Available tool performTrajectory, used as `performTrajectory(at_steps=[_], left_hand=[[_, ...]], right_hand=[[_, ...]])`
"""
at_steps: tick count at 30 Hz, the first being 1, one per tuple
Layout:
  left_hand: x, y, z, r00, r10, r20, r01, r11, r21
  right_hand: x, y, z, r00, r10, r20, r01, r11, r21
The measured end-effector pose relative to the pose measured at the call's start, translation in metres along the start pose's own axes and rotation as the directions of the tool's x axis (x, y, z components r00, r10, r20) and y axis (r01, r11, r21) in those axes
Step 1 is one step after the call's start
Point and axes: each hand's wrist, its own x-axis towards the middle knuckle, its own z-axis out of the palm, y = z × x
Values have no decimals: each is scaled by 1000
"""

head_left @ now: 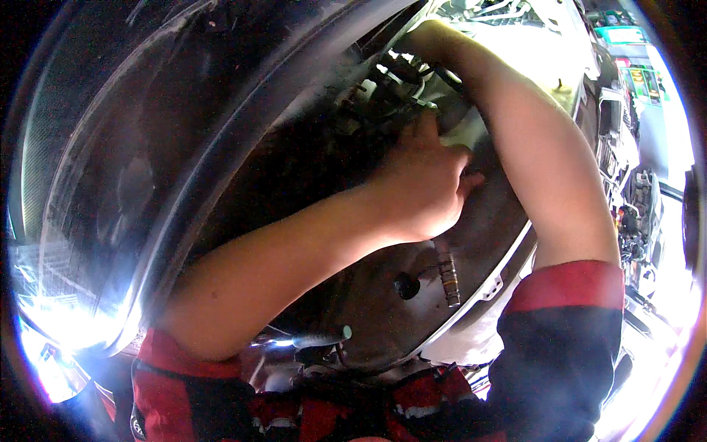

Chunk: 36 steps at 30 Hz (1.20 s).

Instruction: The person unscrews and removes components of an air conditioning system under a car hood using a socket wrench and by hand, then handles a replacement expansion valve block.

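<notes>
My left hand (423, 184) reaches up from the lower left into a vehicle's engine bay. Its fingers are curled and its thumb is raised, pressed against a white part (465, 134) and dark hoses (383, 92). What the fingers hold is hidden. My right arm crosses over from the lower right, and my right hand (429, 35) goes deep among the cables at the top, its fingers hidden behind engine parts. Both sleeves are red and dark.
A large glossy dark curved panel (147, 162) fills the left. Below my left hand lies a dark metal panel (368, 295) with a round hole (406, 286) and a small coiled metal piece (448, 278). A short metal rod (320, 338) lies near the bottom. A workshop with cluttered shelves (633, 81) is at the right.
</notes>
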Motion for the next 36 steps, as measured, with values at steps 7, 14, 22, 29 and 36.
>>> performTrajectory(at_steps=[7, 14, 22, 29, 36], left_hand=[[5, 4, -6, 993, -60, 97, 61, 998, -12], [5, 5, -9, 990, -89, 114, 99, 991, -94], [14, -19, -8, 955, -173, 240, 194, 979, -67], [15, -19, -9, 947, -187, 261, 209, 976, -61], [10, -22, -5, 969, -147, 201, 170, 980, -102]], right_hand=[[9, 11, -27, 999, 32, -44, -34, 999, -37], [-16, 69, -31, 993, 64, -95, -70, 996, -58], [-105, 16, -89, 955, 134, 263, -168, 979, 111], [-265, -26, -116, 964, 259, 61, -248, 791, 560], [-302, -51, -18, 643, 389, -660, 222, 730, 647]])
